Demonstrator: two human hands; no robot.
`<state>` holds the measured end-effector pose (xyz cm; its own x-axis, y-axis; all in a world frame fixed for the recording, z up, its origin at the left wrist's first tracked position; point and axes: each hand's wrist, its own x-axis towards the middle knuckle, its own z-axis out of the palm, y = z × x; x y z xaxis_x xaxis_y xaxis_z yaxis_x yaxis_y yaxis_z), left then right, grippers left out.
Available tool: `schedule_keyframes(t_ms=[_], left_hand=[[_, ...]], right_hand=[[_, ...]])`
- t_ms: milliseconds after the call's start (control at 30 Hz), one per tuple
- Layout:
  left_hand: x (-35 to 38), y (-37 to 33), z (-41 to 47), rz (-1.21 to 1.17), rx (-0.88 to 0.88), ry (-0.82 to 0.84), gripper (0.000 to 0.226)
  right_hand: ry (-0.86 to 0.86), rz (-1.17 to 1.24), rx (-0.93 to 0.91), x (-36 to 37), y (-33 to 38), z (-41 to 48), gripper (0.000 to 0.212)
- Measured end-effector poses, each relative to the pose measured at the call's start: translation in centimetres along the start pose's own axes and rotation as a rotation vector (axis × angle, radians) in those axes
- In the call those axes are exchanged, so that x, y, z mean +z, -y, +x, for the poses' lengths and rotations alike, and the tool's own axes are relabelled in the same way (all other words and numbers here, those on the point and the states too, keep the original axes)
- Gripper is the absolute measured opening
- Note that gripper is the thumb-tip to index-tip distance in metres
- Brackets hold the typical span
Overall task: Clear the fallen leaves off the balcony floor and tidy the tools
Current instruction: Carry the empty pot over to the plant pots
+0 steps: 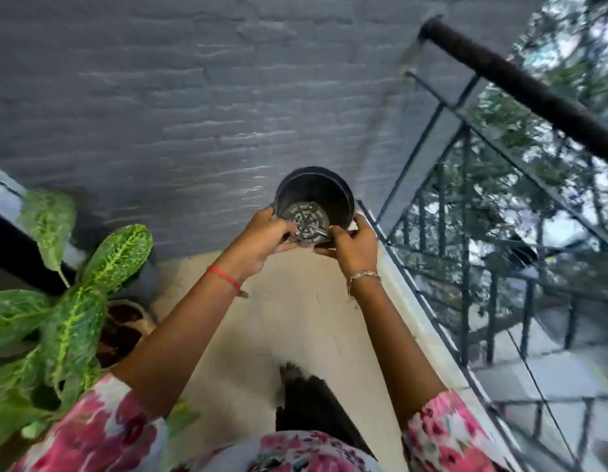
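Black plastic pot [333,194], empty, centre of frame, tilted so its slotted base faces the camera. Left hand [261,240] and right hand [355,248] grip its lower rim, fingers curled round it. Variegated potted plant [74,301], lower left. Metal railing [466,206], right.

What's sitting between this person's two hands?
In the head view, a black pot: the left hand and right hand grip its near rim, its slotted bottom showing.
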<state>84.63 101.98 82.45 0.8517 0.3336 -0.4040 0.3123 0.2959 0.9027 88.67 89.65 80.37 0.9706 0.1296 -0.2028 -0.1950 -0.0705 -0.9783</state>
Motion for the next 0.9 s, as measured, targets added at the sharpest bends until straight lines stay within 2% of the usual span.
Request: schedule_keyframes(t_ms=[167, 333, 500, 600, 667, 767, 900], left_hand=[[2.5, 4.1, -7.0, 0.113, -0.104, 0.165, 0.03], [7.3, 8.8, -14.9, 0.34, -0.203, 0.424, 0.028], [13.9, 14.3, -23.6, 0.529, -0.256, 0.659, 0.025], [18.3, 18.4, -29.5, 0.617, -0.254, 0.812, 0.029], [21.2, 21.5, -34.5, 0.654, -0.253, 0.914, 0.033], [25.1, 26.5, -42.5, 0.702, -0.269, 1.035, 0.036], [29.7, 33.4, -54.6, 0.747, -0.281, 1.185, 0.029]], right_hand=[[-0.223, 0.065, 0.066, -5.1, -2.5, -9.9, 0.028], [-0.461, 0.081, 0.187, -12.9, -6.0, -19.6, 0.017], [-0.722, 0.117, 0.253, -20.8, -9.2, -30.4, 0.035], [-0.876, 0.146, 0.257, -25.4, -11.1, -37.7, 0.022], [-0.993, 0.141, 0.253, -28.8, -12.7, -43.2, 0.014], [-1.121, 0.145, 0.294, -33.8, -15.0, -51.6, 0.018], [-1.234, 0.155, 0.29, -40.4, -17.8, -64.5, 0.023]])
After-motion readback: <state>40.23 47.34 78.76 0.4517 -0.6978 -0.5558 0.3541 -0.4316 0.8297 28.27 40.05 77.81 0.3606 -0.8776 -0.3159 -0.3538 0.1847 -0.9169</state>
